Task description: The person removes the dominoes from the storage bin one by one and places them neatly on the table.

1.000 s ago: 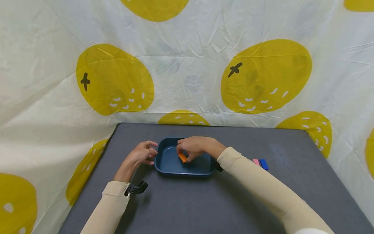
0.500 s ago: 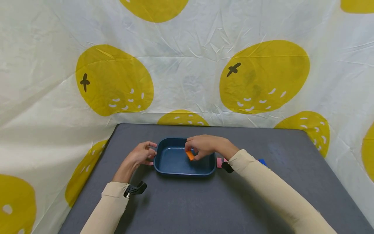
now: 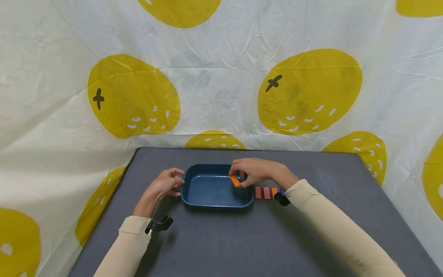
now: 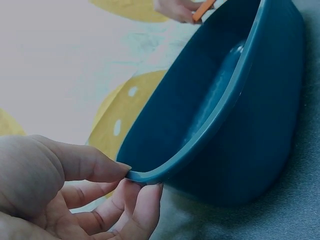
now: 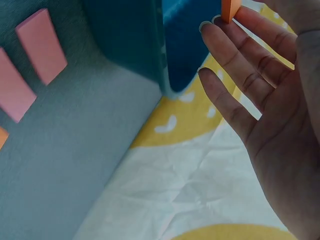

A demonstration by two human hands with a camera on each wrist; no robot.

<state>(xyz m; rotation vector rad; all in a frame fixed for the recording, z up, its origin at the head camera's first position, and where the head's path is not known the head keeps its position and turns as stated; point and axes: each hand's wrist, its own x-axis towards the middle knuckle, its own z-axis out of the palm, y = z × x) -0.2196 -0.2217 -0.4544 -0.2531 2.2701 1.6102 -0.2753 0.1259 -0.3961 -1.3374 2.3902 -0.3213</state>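
Note:
A dark blue rectangular tray (image 3: 216, 206) with rounded corners stands on the grey table. At its left end, my left hand (image 3: 165, 182) pinches the rim between thumb and fingertips, as the left wrist view shows up close. Over the right part of the tray, my right hand (image 3: 258, 170) holds a small orange block (image 3: 235, 181) between thumb and fingers. That block is cut off by the top edge of the right wrist view, where the other fingers (image 5: 240, 70) of this hand are fairly straight.
Just right of the tray, a row of small flat blocks lies on the table: a pink block (image 3: 258, 192), a second pink block (image 3: 266, 193), an orange one (image 3: 274, 192) and a partly hidden blue one (image 3: 282, 191). A lemon-patterned cloth (image 3: 221, 96) hangs behind.
My right hand has carried the orange block rightward and a little up over the tray. More of the block row has come into sight beside the tray. The left hand stays at the rim.

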